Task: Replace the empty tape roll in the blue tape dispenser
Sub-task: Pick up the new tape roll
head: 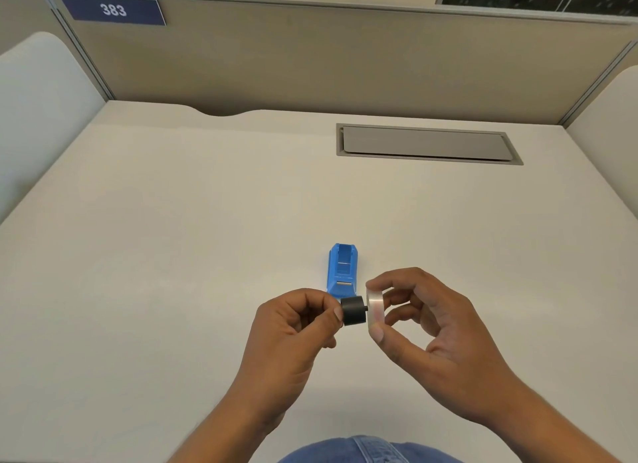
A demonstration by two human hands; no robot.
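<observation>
Left hand (pixel 293 328) grips black hub (pixel 353 310); right hand (pixel 431 341) pinches tape roll (pixel 375 311); blue dispenser (pixel 341 272) just behind.

Glossy blue plastic is seen on the tape dispenser (pixel 341 272), matt black plastic on the spool (pixel 353 310), and clear, shiny film on the tape roll (pixel 375 313).

Blue dispenser (pixel 342 272), blk core (pixel 353 310), clear tape roll (pixel 375 310).

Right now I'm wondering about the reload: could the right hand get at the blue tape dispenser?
Probably not yet: the right hand grips the clear tape roll. The blue tape dispenser stands just beyond, unobstructed.
</observation>
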